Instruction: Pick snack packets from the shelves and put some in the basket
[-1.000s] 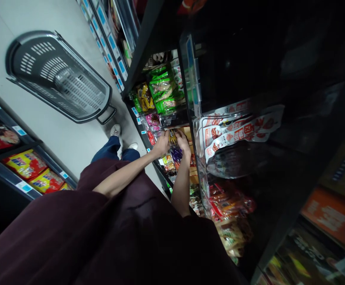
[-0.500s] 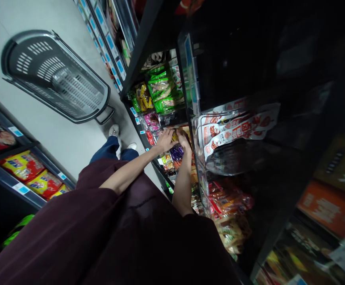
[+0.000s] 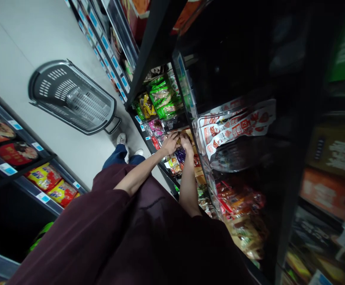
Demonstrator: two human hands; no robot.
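Note:
My left hand (image 3: 171, 143) reaches into a low shelf of packaged snacks, its fingers bent over small yellow-brown snack packets (image 3: 178, 140). My right hand (image 3: 186, 144) closes on the same packets from the other side, with the fingertips partly hidden. Purple-wrapped snacks (image 3: 180, 155) lie just below the hands. Beside them are pink packets (image 3: 156, 127) and red packets (image 3: 155, 141). Green snack bags (image 3: 162, 97) fill the section above the hands. Behind the right hand shows a brown cardboard edge (image 3: 198, 168).
A grey shopping basket (image 3: 71, 97) with slotted walls stands on the pale floor to the left. White pouches (image 3: 234, 124) lie on a clear-fronted upper shelf at right. Red and yellow bags (image 3: 46, 178) sit on the opposite shelf. The dark shelf upright (image 3: 148, 47) rises near my hands.
The view has shifted, so the basket and hands appear further right and lower. My left fingers, straighter before, now bend more around the yellow-brown packets. Both hands stay at the same shelf spot.

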